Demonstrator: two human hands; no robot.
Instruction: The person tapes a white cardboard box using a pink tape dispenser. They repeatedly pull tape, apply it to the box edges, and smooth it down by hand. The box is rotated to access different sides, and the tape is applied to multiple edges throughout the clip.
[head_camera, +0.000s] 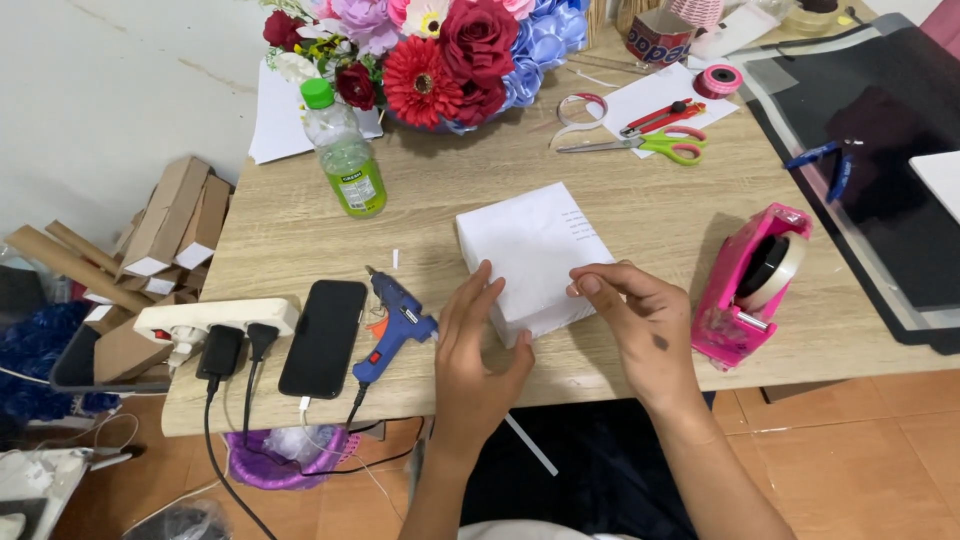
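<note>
A box wrapped in white paper (530, 250) lies in the middle of the wooden table (640, 220). My left hand (476, 345) presses against its near left corner with fingers spread. My right hand (640, 320) pinches the paper at the box's near right edge, thumb and forefinger on the fold. Both hands touch the box; neither lifts it.
A pink tape dispenser (748, 285) stands right of my right hand. A blue glue gun (395, 320), a black phone (323, 337) and a white power strip (215, 318) lie left. A green-capped bottle (345, 155), a flower bouquet (440, 55), green-handled scissors (650, 143) and a black mat (880, 150) sit farther back.
</note>
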